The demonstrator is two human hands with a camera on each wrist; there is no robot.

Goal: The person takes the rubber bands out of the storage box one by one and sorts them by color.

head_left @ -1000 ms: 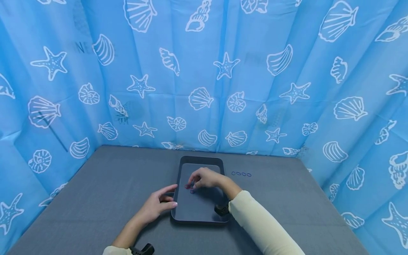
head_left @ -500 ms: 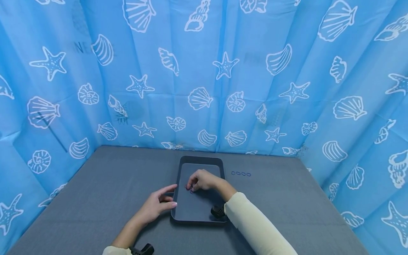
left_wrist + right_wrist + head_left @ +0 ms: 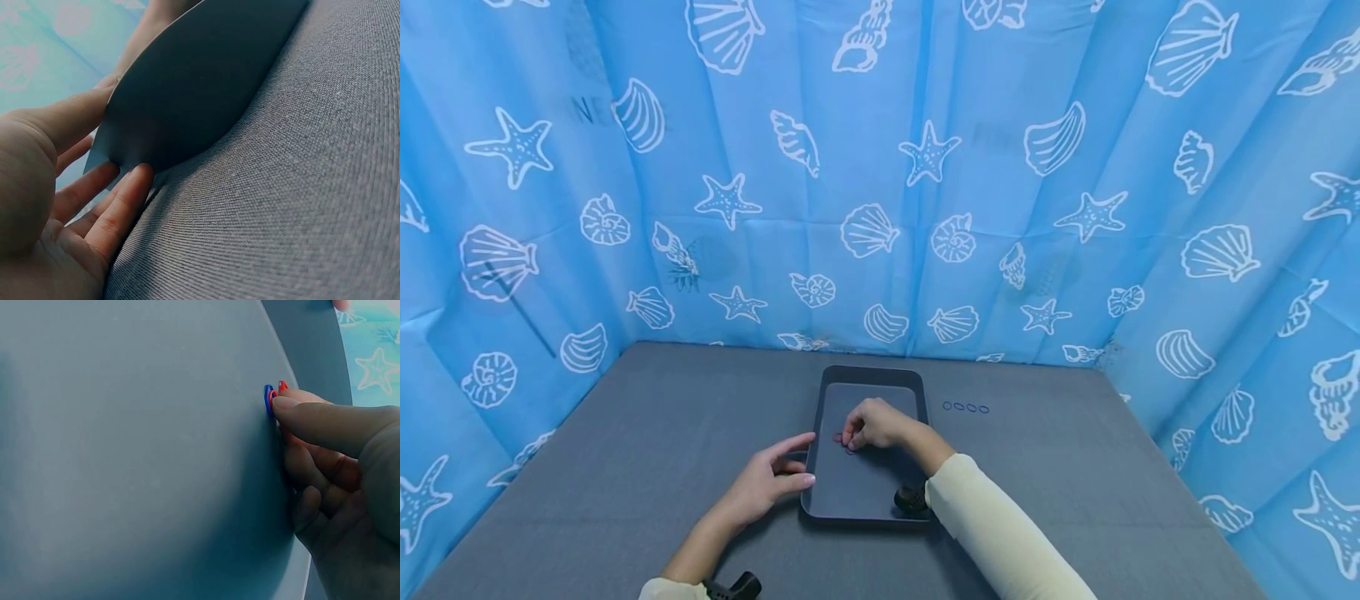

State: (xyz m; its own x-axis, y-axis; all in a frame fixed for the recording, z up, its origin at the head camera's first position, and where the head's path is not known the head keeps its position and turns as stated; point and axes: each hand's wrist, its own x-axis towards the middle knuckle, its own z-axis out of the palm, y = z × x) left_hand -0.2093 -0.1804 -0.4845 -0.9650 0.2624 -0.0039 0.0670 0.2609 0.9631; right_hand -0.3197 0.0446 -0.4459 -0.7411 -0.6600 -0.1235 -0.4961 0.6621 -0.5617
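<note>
In the head view, my right hand (image 3: 880, 423) is low over the inside of a dark grey tray (image 3: 865, 500), thumb and fingertips brought together. The right wrist view shows those fingertips pinching a small red ring (image 3: 273, 395), which overlaps a small blue ring (image 3: 267, 400). Another bit of red ring (image 3: 283, 385) shows just beyond the thumb tip. My left hand (image 3: 766, 482) lies along the tray's left side, its fingers loosely spread. Seen from the left wrist, fingertips (image 3: 141, 178) touch the outer wall of the tray (image 3: 194, 87).
Several small blue rings (image 3: 966, 407) lie in a row on the grey tablecloth (image 3: 1037, 467), right of the tray's far end. A blue curtain (image 3: 880, 167) with white shell prints hangs behind the table and along both sides.
My right hand has moved slightly left and down, its fingertips now closer around the rings in the tray. The left hand stays at the tray's side.
</note>
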